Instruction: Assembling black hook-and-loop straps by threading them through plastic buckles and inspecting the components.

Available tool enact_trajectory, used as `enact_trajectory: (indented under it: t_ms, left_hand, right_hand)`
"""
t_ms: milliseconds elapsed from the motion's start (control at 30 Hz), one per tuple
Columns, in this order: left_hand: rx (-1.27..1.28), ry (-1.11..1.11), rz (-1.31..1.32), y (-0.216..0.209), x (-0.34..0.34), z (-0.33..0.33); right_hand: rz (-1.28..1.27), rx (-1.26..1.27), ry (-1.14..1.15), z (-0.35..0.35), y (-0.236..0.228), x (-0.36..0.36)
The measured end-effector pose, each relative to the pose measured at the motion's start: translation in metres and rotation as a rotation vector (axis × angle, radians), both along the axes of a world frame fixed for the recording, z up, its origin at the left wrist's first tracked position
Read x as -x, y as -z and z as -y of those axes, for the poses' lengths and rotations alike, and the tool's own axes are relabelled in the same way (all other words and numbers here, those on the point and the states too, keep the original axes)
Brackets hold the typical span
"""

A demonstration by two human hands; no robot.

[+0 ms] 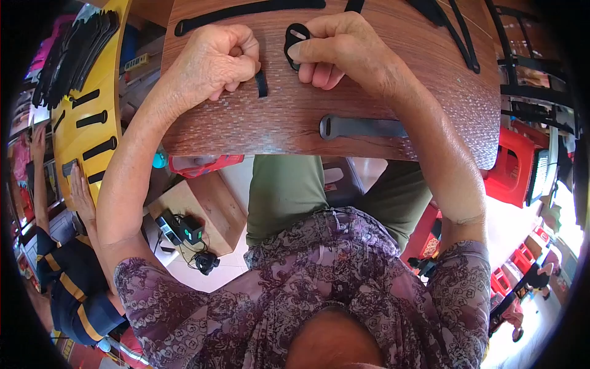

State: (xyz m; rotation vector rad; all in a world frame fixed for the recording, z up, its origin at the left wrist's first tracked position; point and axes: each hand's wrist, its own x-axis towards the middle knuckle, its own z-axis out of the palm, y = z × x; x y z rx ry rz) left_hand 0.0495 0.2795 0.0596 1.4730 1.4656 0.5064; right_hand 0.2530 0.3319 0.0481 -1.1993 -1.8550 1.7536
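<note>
Over the brown wooden table point(289, 138), my right hand point(347, 49) is closed in a pinch on the rounded, slotted end of a black strap point(297, 32). My left hand point(221, 61) is closed too, its fingertips curled together at about the same height. From under these fingers hangs a short narrow end of black strap point(262, 84). Whether both pieces belong to one strap cannot be told, as the fingers hide the parts between. Nearer to me lies a dark grey strap point(362, 127) with a slotted end, partly covered by my right forearm.
A long black strap point(252, 11) lies along the far left edge, and more black straps point(452, 27) lie far right. On the yellow table point(101, 61) at left are a pile of black straps point(80, 49) and another person's hand point(80, 190). A red stool point(509, 163) stands at right.
</note>
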Motion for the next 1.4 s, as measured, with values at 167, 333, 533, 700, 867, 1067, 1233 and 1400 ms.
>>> enact_trajectory:
  t_ms: [167,333,533,700,867,1067,1233,1400]
  left_hand:
    - [0.033,0.053,-0.052,-0.005,-0.001,-0.005]
    - [0.055,0.074,-0.049,-0.004,0.0,-0.009]
    - [0.073,0.086,-0.053,-0.001,0.002,-0.01]
    - [0.077,0.089,-0.087,-0.004,0.0,-0.011]
    - [0.064,0.101,-0.082,-0.004,-0.001,-0.012]
    - [0.038,0.11,-0.094,-0.002,-0.002,-0.012]
    - [0.029,0.112,-0.108,-0.001,-0.002,-0.012]
    - [0.02,0.106,-0.137,-0.001,-0.004,-0.01]
  right_hand:
    - [0.009,0.023,0.007,0.0,-0.001,0.002]
    - [-0.017,0.04,0.0,0.0,-0.001,0.001]
    - [-0.029,0.038,-0.005,-0.001,-0.001,0.001]
    - [-0.037,0.046,-0.019,-0.001,-0.001,0.001]
    - [0.028,0.036,-0.043,0.0,-0.003,0.0]
    - [-0.021,0.039,-0.006,-0.001,-0.002,0.0]
    - [-0.013,0.025,-0.004,-0.001,-0.002,0.001]
    - [-0.007,0.014,0.009,0.0,-0.002,0.001]
